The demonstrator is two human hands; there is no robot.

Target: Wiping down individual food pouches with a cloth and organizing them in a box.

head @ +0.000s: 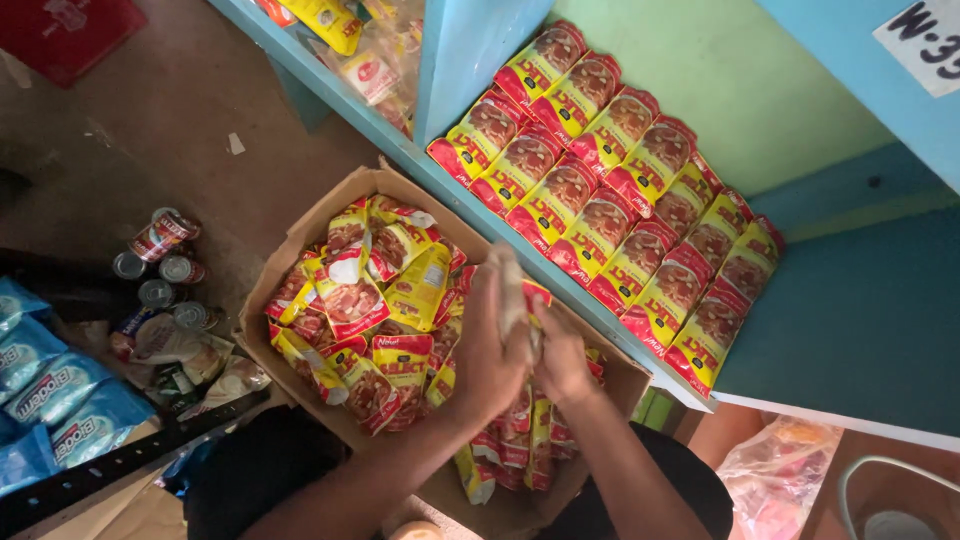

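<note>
Small tin cans [165,262] stand on the brown floor [160,120] at the left, with blue packets [50,395] nearer and further left. A red crate [65,30] sits at the far left corner. A pink plastic bag [780,475] lies near right, beside a grey bucket [895,500].

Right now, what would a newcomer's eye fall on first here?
First, the neat rows of red and yellow pouches lying on the blue shelf at upper right. Next, the cardboard box below it, heaped with the same pouches in a loose pile, where the left hand and right hand meet around a gathered stack. A cluster of tin cans stands on the floor at left.
</note>
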